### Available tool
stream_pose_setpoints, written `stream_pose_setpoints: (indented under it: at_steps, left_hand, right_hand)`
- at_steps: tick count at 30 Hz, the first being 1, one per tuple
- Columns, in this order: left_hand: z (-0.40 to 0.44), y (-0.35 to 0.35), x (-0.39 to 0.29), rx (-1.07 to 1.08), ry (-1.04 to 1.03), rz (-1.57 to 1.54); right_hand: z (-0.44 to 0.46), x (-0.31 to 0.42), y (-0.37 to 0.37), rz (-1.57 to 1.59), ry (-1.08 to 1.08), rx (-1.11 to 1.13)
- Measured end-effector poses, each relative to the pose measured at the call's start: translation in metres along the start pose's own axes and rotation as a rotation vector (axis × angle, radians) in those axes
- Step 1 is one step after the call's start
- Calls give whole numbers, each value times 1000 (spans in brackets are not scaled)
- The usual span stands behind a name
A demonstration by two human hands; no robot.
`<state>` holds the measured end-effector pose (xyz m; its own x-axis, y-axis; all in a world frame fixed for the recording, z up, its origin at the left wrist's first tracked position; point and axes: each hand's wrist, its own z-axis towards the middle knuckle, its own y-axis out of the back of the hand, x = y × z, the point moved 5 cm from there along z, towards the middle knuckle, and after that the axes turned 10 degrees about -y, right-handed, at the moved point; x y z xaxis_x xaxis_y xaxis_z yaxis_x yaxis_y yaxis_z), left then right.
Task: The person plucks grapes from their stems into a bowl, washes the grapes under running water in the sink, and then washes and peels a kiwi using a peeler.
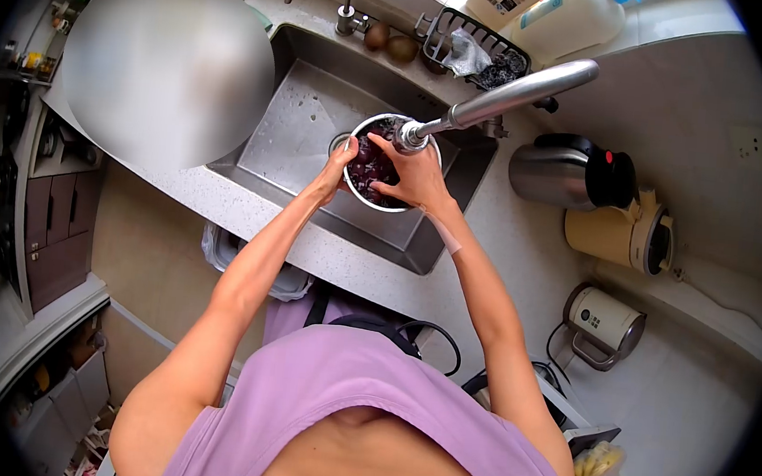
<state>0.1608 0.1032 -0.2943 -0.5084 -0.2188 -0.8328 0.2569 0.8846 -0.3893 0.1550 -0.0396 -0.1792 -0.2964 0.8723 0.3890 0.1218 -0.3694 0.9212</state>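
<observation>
Over the steel sink [287,123] a round white-rimmed bowl [386,208] holds dark red round fruit [368,167] in water. My left hand [336,168] grips the bowl's left side, thumb at the rim. Inside the bowl, my right hand [413,176] reaches among the fruit from the right, its thumb and fingers spread apart. The faucet head [409,136] hangs directly above the bowl and partly covers my right hand. Whether water is flowing from it cannot be made out.
A second, thin faucet [346,22] stands behind the sink, beside brown round items [401,49] and a black rack [477,44]. Kettles [552,173] [605,324] and a cream appliance [609,236] stand right. A blurred area covers the counter's left.
</observation>
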Motion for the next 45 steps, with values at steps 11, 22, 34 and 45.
stream_pose_setpoints:
  at_steps: [11,22,34,45]
  left_hand:
    - [-4,1,5,12,59,109]
    - [2,-11,-4,50,23,129]
    - [3,-4,-4,81,108,162]
    - [22,-34,-85,288,448,643]
  right_hand:
    - [-12,-22,-28,511,-291,130]
    - [7,-17,-38,249,-177,124]
    - [-1,-35,-26,461,-154,-96]
    - [-4,-58,-96,1017,-554,-120]
